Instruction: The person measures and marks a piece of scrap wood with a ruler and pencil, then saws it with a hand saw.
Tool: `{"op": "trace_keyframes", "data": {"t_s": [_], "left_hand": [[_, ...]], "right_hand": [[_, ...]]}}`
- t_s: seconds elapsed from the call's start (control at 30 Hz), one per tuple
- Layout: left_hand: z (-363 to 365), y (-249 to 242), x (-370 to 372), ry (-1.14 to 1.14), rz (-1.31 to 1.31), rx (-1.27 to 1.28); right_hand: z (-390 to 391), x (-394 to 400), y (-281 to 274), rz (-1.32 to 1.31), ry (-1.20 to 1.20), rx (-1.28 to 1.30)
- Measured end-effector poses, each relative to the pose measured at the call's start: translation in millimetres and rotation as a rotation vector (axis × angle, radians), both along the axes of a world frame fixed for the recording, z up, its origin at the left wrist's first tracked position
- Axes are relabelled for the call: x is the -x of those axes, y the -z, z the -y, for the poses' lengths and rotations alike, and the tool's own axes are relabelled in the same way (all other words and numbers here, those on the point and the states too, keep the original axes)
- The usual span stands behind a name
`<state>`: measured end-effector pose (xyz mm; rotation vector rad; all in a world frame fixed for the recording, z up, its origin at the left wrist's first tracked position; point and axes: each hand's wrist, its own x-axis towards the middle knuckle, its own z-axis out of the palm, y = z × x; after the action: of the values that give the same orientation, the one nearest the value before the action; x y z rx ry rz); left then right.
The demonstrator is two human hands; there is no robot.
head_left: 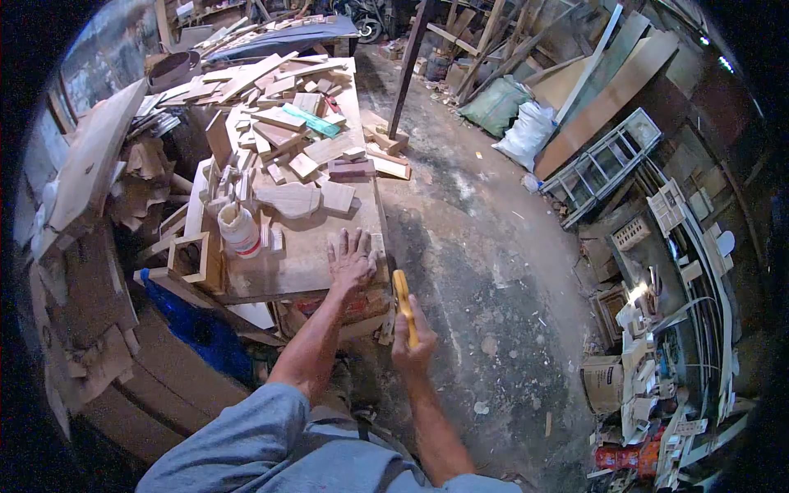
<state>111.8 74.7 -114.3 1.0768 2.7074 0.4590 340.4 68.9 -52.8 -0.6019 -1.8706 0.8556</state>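
My left hand [352, 260] lies with fingers spread on the wooden tabletop [304, 261], close to its right edge. Just off that edge, my right hand [414, 338] is wrapped round a yellow-handled tool [403, 297]; the rest of the tool cannot be made out. A white jar [239, 231] with a red band stands on the table to the left of my left hand. Beyond the hand lie a shaped flat board [289, 199] and a small wood block [337, 196].
Many wood offcuts [279, 116] pile up on the far part of the table, with a green packet [311, 120] among them. A dark post [408, 74] rises beyond the table's right side. White and green sacks, a metal ladder [604, 158] and boards stand at the right.
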Motion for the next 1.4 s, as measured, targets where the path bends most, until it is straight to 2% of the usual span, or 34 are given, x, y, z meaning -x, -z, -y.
{"op": "trace_keyframes", "data": {"t_s": [0.17,0.27,0.37,0.47,0.57,0.67,0.77,0.8,0.83,0.87,0.9,0.93,1.03,1.13,1.23,1.4], "left_hand": [[-2,1,0,-0.023,-0.012,-0.007],[-4,3,-2,-0.044,-0.016,-0.024],[-5,7,-2,-0.058,-0.051,-0.031],[-5,3,-8,-0.07,-0.047,-0.041],[-4,2,-7,-0.086,-0.083,-0.039],[-6,17,-7,-0.102,-0.156,-0.04],[-6,23,-3,-0.089,-0.183,-0.044],[-6,24,-3,-0.09,-0.185,-0.047],[-6,12,-6,-0.093,-0.186,-0.052],[-4,-2,-6,-0.069,-0.013,-0.001],[-4,-5,-8,-0.066,-0.008,-0.001],[-2,-7,-10,-0.062,-0.005,0.0],[-2,-11,-9,-0.062,0.004,0.005],[-5,-10,-5,-0.059,-0.006,-0.002],[4,1,-5,-0.034,-0.011,-0.066],[10,0,1,0.03,-0.037,-0.061]], "right_hand": [[-6,16,12,0.113,-0.024,0.08],[4,19,-11,0.081,-0.042,0.156],[2,26,3,0.048,0.035,-0.058],[13,20,-17,0.185,0.003,0.081],[9,10,-7,0.157,-0.045,0.121],[31,-19,-22,0.148,-0.034,0.136],[53,-69,-23,0.24,-0.058,0.287],[62,-85,-16,0.211,-0.041,0.248],[68,-96,-16,0.195,-0.043,0.256],[76,-106,-20,0.177,-0.045,0.263],[83,-116,-24,0.156,-0.05,0.269],[87,-134,-25,0.26,-0.086,0.351],[103,-168,-24,0.319,-0.006,0.186],[119,-195,-33,0.185,0.031,0.354],[94,-166,-38,0.285,0.028,-0.084],[65,-92,-31,0.416,-0.104,-0.274]]}}
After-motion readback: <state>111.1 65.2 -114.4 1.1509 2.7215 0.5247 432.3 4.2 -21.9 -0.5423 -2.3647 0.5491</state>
